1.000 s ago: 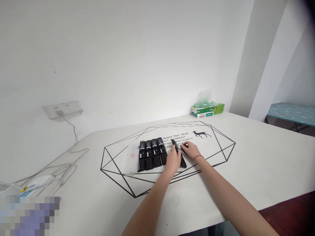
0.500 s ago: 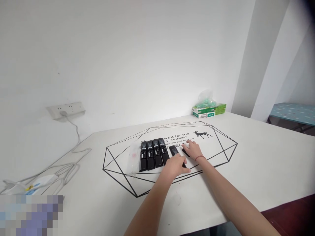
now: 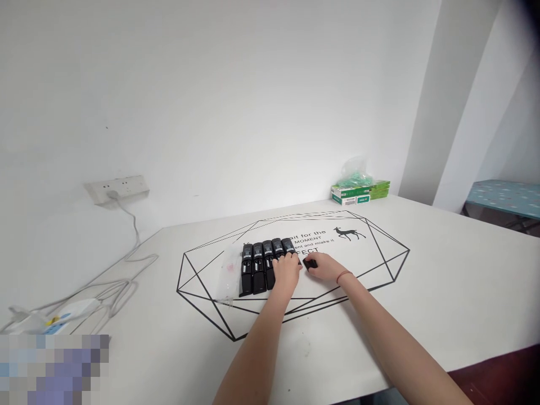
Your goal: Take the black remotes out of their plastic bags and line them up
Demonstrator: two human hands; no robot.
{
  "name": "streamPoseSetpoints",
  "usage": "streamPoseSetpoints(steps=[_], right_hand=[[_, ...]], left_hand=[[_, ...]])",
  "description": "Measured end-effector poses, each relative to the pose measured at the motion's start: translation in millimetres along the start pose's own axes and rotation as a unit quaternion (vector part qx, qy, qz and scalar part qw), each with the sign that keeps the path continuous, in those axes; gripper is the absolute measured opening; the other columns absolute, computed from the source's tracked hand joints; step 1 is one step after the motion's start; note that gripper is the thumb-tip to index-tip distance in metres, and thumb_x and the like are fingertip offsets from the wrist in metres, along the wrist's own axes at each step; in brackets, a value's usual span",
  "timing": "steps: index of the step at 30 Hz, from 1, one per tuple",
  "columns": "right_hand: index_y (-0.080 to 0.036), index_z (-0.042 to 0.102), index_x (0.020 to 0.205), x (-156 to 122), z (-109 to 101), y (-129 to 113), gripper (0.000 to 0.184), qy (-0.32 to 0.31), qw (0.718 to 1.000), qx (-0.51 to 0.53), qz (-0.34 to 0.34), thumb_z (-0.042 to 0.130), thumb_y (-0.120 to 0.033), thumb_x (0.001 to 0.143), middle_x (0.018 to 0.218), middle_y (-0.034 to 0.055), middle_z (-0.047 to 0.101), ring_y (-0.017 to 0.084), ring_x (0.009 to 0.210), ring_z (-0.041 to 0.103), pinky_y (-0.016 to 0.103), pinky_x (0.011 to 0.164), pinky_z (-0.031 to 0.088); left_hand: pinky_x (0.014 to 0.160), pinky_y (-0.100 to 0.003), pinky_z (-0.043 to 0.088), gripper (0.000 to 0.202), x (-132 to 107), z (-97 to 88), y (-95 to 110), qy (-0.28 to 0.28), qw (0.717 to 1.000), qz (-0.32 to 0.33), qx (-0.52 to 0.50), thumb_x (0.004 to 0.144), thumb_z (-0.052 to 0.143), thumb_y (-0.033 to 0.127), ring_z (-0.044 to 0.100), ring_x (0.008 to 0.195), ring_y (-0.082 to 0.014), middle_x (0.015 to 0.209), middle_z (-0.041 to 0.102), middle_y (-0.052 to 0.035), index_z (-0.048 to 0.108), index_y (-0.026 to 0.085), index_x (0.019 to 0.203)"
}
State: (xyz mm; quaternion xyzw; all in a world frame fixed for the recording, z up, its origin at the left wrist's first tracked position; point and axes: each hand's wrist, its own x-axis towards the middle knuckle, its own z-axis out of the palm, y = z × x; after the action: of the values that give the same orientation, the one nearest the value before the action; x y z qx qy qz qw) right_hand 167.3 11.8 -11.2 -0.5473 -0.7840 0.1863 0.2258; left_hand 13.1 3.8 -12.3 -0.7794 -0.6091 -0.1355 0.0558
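Observation:
Several black remote controls lie side by side in a row, backs up, with open battery compartments on those that show. My left hand rests over the right end of the row, fingers curled around the rightmost remote control and covering its lower part. Just to the right, my right hand is closed on a black plastic piece. Its far side is hidden under the fingers, so I cannot tell its full shape.
A clear plastic bag lies left of the row. Green-and-white boxes with a bag on top stand by the wall. Cables and a power strip are at the left, below a wall socket.
My left hand has moved left with a remote control, which now lies against the others at the row's right end. My right hand has shifted slightly left and nearer with the black piece.

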Motion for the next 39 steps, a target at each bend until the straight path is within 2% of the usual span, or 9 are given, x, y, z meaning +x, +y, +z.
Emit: streamPoseSetpoints(steps=[5,9,12,16,20,26,33,36,39], right_hand=[[-0.020,0.065,0.096,-7,-7,-10,0.036,-0.076,0.996,-0.006,-0.056,0.058,-0.014,0.062,0.099,0.0050,0.066,0.020,0.089,0.059,0.026,0.076,0.042],[-0.021,0.063,0.101,-12,-11,-10,0.041,-0.076,0.996,-0.008,-0.051,0.059,-0.015,0.061,0.099,0.0048,0.066,0.020,0.087,0.059,0.027,0.075,0.043],[-0.023,0.061,0.107,-14,-13,-8,0.046,-0.088,0.996,0.000,-0.029,0.061,-0.021,0.061,0.098,0.0040,0.066,0.020,0.084,0.060,0.027,0.072,0.044],[-0.027,0.060,0.111,-16,-9,-11,0.050,-0.113,0.991,0.012,-0.063,0.064,-0.025,0.061,0.100,0.0025,0.066,0.020,0.084,0.060,0.028,0.073,0.045],[-0.026,0.063,0.111,-14,-2,-16,0.047,-0.088,0.990,0.016,-0.107,0.064,-0.027,0.064,0.111,0.0044,0.061,0.021,0.095,0.058,0.029,0.081,0.045],[-0.023,0.062,0.115,-11,4,-17,0.046,-0.058,0.994,-0.005,-0.093,0.060,-0.028,0.070,0.109,0.0074,0.059,0.021,0.094,0.057,0.029,0.080,0.045],[-0.023,0.062,0.114,-11,2,-16,0.046,-0.058,0.994,0.015,-0.095,0.061,-0.038,0.071,0.108,0.0062,0.060,0.019,0.091,0.057,0.029,0.080,0.045],[-0.022,0.065,0.107,-8,0,-10,0.039,-0.032,0.997,0.034,-0.061,0.056,-0.045,0.076,0.103,0.0054,0.063,0.017,0.081,0.059,0.028,0.075,0.045],[-0.020,0.067,0.092,-3,-2,1,0.031,0.002,0.999,0.035,-0.004,0.047,-0.040,0.081,0.090,0.0051,0.067,0.016,0.074,0.059,0.028,0.071,0.044]], left_hand=[[0.081,-0.037,0.035,0.017,3,7.0,4,0.013,0.999,-0.021,0.028,0.087,0.047,0.029,0.054,0.096,-0.0228,0.103,0.060,-0.0077,0.057,0.020,0.097],[0.078,-0.036,0.037,0.023,2,-1.5,-1,0.017,1.000,-0.002,0.010,0.090,0.039,0.030,0.053,0.096,-0.0227,0.104,0.060,-0.0073,0.058,0.021,0.099],[0.076,-0.033,0.039,0.030,-4,-13.9,-14,0.047,0.999,0.004,-0.020,0.093,0.030,0.028,0.054,0.094,-0.0210,0.103,0.060,-0.0063,0.058,0.023,0.102],[0.076,-0.032,0.040,0.031,-20,-24.2,-41,0.059,0.998,0.012,-0.019,0.091,0.031,0.020,0.055,0.091,-0.0205,0.099,0.062,-0.0059,0.060,0.021,0.101],[0.077,-0.032,0.041,0.031,-33,-26.9,-56,0.044,0.998,0.012,-0.040,0.090,0.032,0.020,0.055,0.089,-0.0200,0.099,0.063,-0.0049,0.062,0.021,0.098],[0.083,-0.031,0.042,0.033,-33,-27.4,-49,0.064,0.993,0.036,-0.093,0.090,0.030,0.021,0.055,0.089,-0.0182,0.099,0.063,-0.0048,0.062,0.020,0.099],[0.087,-0.033,0.041,0.028,-32,-12.0,-54,0.078,0.990,0.067,-0.097,0.089,0.036,0.025,0.053,0.097,-0.0198,0.101,0.063,-0.0054,0.062,0.020,0.098],[0.092,-0.033,0.040,0.028,-31,-6.6,-57,0.079,0.988,0.076,-0.108,0.089,0.037,0.027,0.052,0.102,-0.0193,0.104,0.062,-0.0056,0.061,0.019,0.101],[0.093,-0.033,0.040,0.028,-30,-4.0,-57,0.065,0.988,0.077,-0.115,0.090,0.037,0.029,0.052,0.104,-0.0195,0.106,0.062,-0.0055,0.061,0.020,0.101]])
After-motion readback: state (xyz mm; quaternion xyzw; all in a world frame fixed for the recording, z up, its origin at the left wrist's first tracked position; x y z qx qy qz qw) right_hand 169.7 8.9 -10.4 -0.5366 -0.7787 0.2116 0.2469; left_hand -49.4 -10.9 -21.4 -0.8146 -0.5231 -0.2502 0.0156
